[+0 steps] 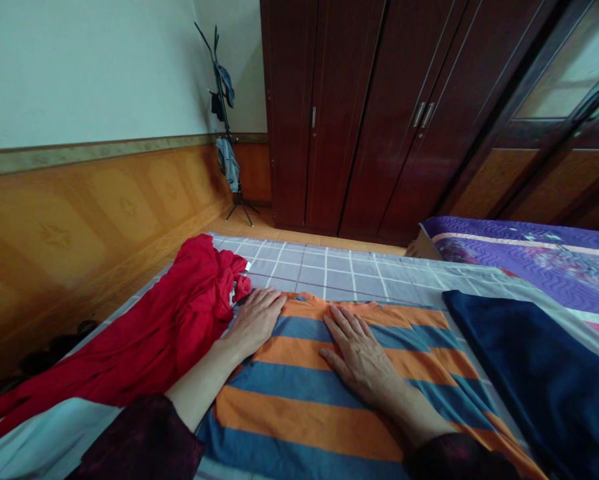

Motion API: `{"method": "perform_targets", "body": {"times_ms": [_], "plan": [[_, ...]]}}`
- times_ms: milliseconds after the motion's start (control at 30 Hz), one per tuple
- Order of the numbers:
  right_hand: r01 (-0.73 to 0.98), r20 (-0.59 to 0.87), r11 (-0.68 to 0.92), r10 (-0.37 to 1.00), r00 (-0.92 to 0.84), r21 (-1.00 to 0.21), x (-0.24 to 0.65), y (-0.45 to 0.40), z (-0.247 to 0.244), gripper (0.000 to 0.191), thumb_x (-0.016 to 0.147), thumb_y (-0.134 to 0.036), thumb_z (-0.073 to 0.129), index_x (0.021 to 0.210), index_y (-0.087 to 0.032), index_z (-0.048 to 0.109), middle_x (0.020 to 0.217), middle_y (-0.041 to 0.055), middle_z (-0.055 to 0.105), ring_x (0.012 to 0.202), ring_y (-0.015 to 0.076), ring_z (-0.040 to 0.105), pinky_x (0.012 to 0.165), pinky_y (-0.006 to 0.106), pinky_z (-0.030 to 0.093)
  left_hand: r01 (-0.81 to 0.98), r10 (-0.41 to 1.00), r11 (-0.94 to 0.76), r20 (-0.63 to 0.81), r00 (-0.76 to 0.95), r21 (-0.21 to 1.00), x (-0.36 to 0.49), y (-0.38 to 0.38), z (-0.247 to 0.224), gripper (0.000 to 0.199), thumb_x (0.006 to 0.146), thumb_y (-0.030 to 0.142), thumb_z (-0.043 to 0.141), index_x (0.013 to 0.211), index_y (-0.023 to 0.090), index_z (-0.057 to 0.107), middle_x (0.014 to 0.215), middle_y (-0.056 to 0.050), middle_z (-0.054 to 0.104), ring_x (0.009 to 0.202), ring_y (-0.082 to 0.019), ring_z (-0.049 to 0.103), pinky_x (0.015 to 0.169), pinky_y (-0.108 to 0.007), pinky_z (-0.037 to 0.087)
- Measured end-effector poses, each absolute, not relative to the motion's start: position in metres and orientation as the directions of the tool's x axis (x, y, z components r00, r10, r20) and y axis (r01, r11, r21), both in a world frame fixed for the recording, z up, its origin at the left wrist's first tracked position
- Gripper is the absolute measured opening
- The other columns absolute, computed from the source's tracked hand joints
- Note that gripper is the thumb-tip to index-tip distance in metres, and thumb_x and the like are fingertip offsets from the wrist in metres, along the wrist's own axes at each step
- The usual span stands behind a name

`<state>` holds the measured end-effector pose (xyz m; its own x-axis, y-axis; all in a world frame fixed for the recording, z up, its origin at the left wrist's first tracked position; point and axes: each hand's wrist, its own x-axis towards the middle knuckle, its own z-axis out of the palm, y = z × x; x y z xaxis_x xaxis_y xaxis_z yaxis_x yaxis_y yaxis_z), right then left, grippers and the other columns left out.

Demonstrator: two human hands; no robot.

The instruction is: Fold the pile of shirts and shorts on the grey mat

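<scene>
An orange and blue striped T-shirt [309,413] lies spread flat on a grey checked bedsheet [329,273], with its neckline toward the far side. My left hand [256,321] rests palm down on the shirt's upper left edge, close to a crumpled red garment [144,327]. My right hand [357,350] lies flat on the stripes near the collar, fingers apart. Neither hand grips anything. A folded navy cloth [534,380] lies to the right of the shirt, beyond my right hand's reach of contact. Dark maroon sleeves cover both my forearms near the lower edge.
A panelled wooden wall runs along the bed's left side, with dark shoes [49,353] on the floor below it. A metal coat stand [227,127] holds hanging clothes. A dark wooden wardrobe [359,113] stands ahead. A purple quilt [524,260] covers a surface at right.
</scene>
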<state>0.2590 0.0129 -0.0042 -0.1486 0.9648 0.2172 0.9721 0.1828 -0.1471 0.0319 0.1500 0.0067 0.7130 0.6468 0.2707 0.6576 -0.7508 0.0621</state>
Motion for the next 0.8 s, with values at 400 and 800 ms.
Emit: {"method": "perform_targets", "body": {"times_ms": [400,800], "plan": [[0.975,0.241,0.194,0.957,-0.163,-0.109,0.262,0.016,-0.013,0.058,0.092,-0.046,0.044,0.141,-0.015,0.043,0.149,0.0138,0.033,0.138,0.0286,0.028,0.111,0.049,0.030,0.794,0.807,-0.591,0.104,0.582,0.144,0.018,0.162,0.006,0.049,0.097,0.032,0.034,0.140,0.011,0.040,0.150,-0.016,0.034,0.140,-0.026,0.027,0.111,-0.044,0.028],[0.971,0.281,0.215,0.943,-0.179,-0.103,0.260,0.015,-0.013,0.058,0.094,-0.047,0.039,0.139,-0.011,0.043,0.148,0.0146,0.036,0.138,0.0287,0.029,0.110,0.050,0.030,0.733,0.782,-0.618,0.132,0.609,0.284,-0.024,0.080,0.023,0.038,0.094,0.026,0.037,0.126,0.016,0.056,0.136,-0.011,0.053,0.127,-0.022,0.047,0.108,-0.038,0.033]]}}
